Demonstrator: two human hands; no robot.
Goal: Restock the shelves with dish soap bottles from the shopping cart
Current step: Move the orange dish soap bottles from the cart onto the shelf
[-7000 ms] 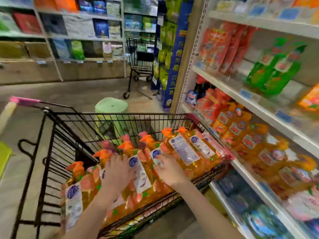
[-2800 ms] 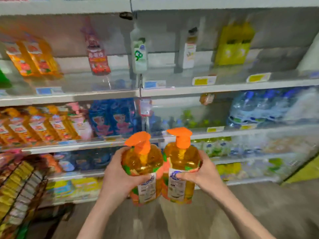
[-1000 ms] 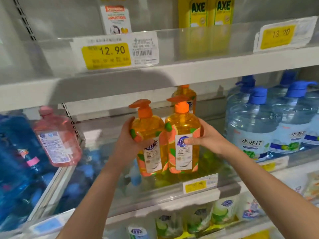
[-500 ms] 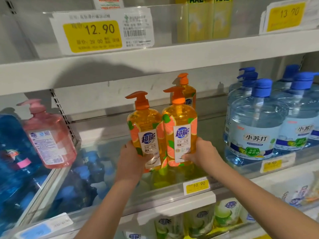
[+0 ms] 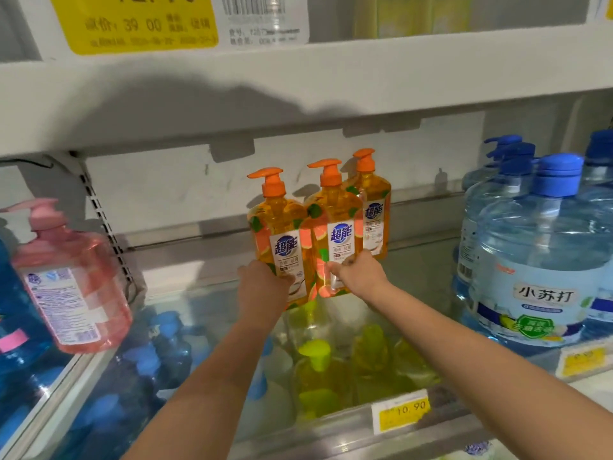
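Both your arms reach forward and up over the shelf, forearms nearly parallel. Your left hand grips the left bottle low on its body, fingers curled round the label. Your right hand grips the right bottle near its base. Both bottles rise upright and touching above your fingers; your hands hide their bases. A third bottle stands just behind. A pink bottle sits well left of your fingers, and blue jugs well right.

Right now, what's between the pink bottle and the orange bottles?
Head view: just a slotted upright and bare shelf separate the pink bottle from the orange bottles.
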